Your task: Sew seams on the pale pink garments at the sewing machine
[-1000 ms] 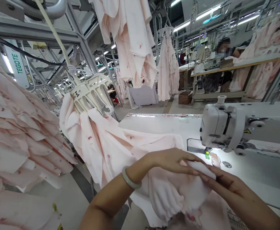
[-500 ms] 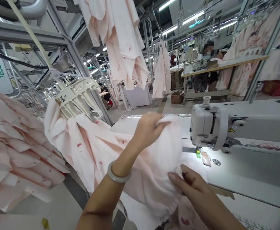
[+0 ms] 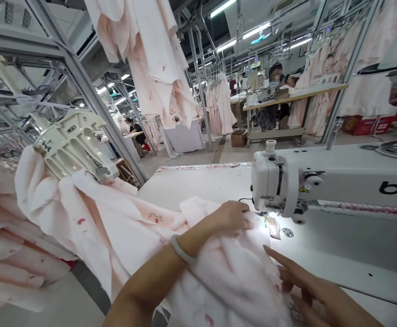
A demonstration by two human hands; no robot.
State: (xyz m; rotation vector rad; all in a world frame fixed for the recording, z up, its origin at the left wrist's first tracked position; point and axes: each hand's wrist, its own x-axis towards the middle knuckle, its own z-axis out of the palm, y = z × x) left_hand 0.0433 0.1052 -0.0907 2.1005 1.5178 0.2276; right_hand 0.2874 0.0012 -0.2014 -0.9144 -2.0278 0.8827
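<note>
A pale pink garment (image 3: 239, 268) with small red marks lies bunched across the front of the sewing machine table, its edge reaching the lit needle area. My left hand (image 3: 230, 218), with a light bangle on its wrist, is closed on the cloth just left of the presser foot. My right hand (image 3: 307, 279) is at the garment's right edge with its index finger stretched out and the others loosely bent; nothing shows in its grasp. The white sewing machine (image 3: 276, 181) stands beyond both hands. To the left, a cream plastic clamp hanger (image 3: 74, 143) carries the garment's other end.
More pink pieces hang at the left (image 3: 11, 240) and overhead (image 3: 150, 59). A metal frame post (image 3: 92, 100) rises behind the hanger. Farther off, a person (image 3: 276, 86) sits at another worktable (image 3: 296, 96), with a cardboard box (image 3: 239, 138) on the floor nearby.
My left hand has come down and rightward with the cloth, close to the needle. My right hand has let go of the fabric edge and straightened its index finger. The view has shifted right.
</note>
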